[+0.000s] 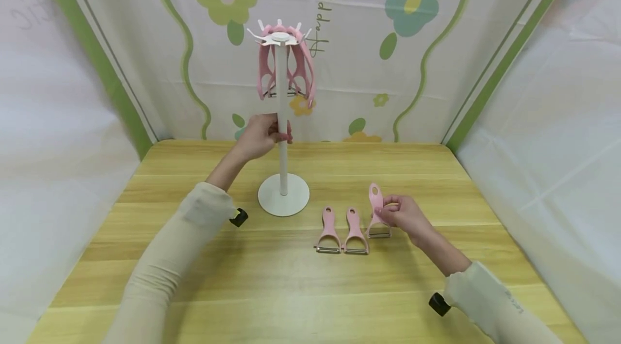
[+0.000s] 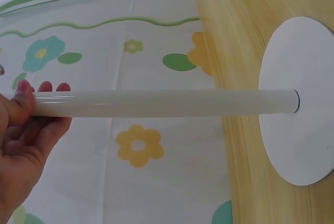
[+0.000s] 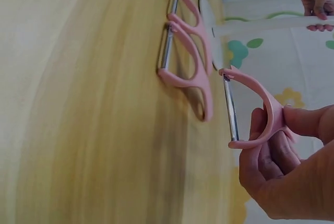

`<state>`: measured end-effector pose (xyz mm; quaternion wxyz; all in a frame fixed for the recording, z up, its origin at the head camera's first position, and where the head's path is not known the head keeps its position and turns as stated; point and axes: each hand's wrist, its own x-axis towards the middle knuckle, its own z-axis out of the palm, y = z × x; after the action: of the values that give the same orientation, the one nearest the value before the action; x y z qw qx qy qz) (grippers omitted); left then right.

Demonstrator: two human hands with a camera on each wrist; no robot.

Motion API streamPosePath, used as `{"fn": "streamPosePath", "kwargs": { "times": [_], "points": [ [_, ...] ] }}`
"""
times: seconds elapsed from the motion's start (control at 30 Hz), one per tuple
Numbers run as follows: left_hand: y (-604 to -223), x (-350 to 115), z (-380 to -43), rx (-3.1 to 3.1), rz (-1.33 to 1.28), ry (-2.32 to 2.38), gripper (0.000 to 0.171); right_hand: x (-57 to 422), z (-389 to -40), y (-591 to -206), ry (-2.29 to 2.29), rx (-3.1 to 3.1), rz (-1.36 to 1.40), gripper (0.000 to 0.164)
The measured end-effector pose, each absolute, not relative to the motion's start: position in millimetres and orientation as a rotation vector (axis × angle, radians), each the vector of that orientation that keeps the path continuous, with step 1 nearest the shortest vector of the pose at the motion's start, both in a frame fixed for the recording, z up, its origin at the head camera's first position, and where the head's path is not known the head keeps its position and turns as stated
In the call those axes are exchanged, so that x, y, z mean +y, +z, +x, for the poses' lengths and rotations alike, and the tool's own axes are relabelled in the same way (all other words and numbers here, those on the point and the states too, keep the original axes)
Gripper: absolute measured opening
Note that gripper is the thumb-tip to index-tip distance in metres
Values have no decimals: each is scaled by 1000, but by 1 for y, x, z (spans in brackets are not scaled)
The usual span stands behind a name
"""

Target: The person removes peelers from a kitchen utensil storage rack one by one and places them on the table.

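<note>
My left hand (image 1: 262, 135) grips the white post (image 1: 283, 160) of a stand about halfway up, with the fingers wrapped round it in the left wrist view. At the top of the stand, a ring of white hooks (image 1: 281, 38) carries several pink peelers (image 1: 303, 66), blades down. My right hand (image 1: 404, 217) pinches another pink peeler (image 3: 269, 106) by its handle, between thumb and fingers. That peeler is raised off the table, its handle pointing up and its metal blade toward the table side. Two more pink peelers (image 1: 328, 225) lie side by side to its left, handles away from me.
The stand's round white base (image 1: 271, 198) rests on the wooden table (image 1: 301, 295), left of the lying peelers. Behind the table hangs a flowered cloth (image 1: 349, 80), and white cloth walls (image 1: 548, 133) flank both sides. A black wrist device (image 1: 439, 304) sits by each sleeve.
</note>
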<state>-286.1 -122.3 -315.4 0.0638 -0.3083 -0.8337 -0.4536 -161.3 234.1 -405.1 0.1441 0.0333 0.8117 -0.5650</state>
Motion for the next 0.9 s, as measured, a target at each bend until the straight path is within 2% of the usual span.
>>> {"fn": "streamPosePath", "kwargs": {
  "times": [0.37, 0.6, 0.9],
  "points": [
    [-311, -125, -287, -2586, -974, -1408, 10, 234, -164, -426, -1534, 2338, 199, 31],
    [-314, -130, -293, -2583, -1057, -1470, 17, 240, -166, -438, -1505, 2352, 231, 33],
    [-298, -130, -282, -2616, -1142, -1527, 11, 240, -164, -446, -1530, 2292, 288, 34]
  ]
}}
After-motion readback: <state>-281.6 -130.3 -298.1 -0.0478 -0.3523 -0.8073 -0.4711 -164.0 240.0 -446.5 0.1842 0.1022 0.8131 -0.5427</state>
